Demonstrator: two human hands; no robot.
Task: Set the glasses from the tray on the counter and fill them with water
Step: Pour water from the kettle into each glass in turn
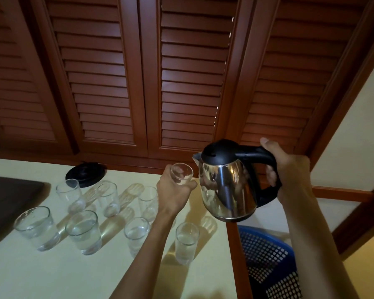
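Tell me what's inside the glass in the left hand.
The held glass in the left hand shows a little clear water at its bottom. Fingers cover its lower wall, so the exact level is hidden.

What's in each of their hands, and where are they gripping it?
Left hand grips a glass around its lower body; right hand holds the kettle by its black handle.

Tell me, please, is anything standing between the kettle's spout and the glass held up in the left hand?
Nothing visible: the kettle, gripped by the right hand, has its spout right beside the rim of the glass that the left hand holds.
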